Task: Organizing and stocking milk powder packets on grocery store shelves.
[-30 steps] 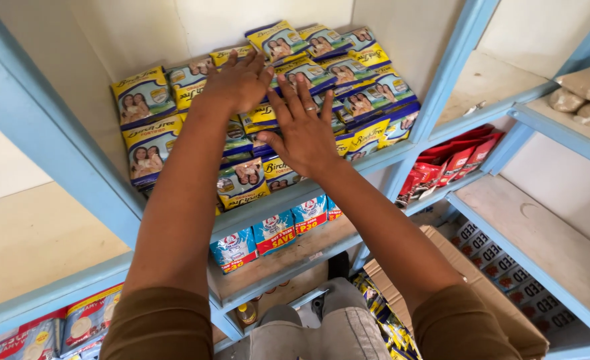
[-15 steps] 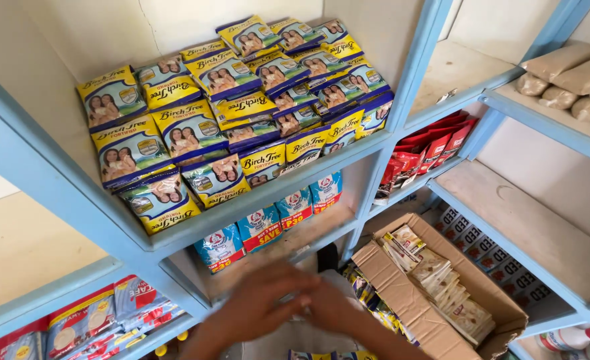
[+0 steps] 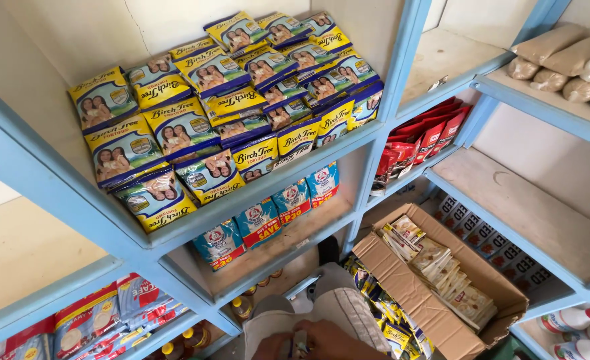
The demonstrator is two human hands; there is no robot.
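Note:
Only the tops of my two hands show at the bottom edge, close together above my lap in light trousers [image 3: 335, 310]. My left hand [image 3: 275, 349] and my right hand [image 3: 338, 347] meet around something small and pale that is mostly cut off, so their grip is unclear. High above them, a blue shelf [image 3: 268, 190] carries stacked yellow-and-blue pouches [image 3: 215, 113] with pictures of people on them. Neither hand touches the pouches.
To my right an open cardboard box [image 3: 441, 293] holds rows of small sachets. Blue-and-white pouches [image 3: 261, 223] stand on the shelf below, red packets [image 3: 428, 137] sit further right, and brown bags [image 3: 561, 60] lie at the top right. Yellow packs [image 3: 381, 307] are by my knee.
My hands have left the pouches on the upper shelf and dropped down to my lap. The view has tilted to show the box on the right.

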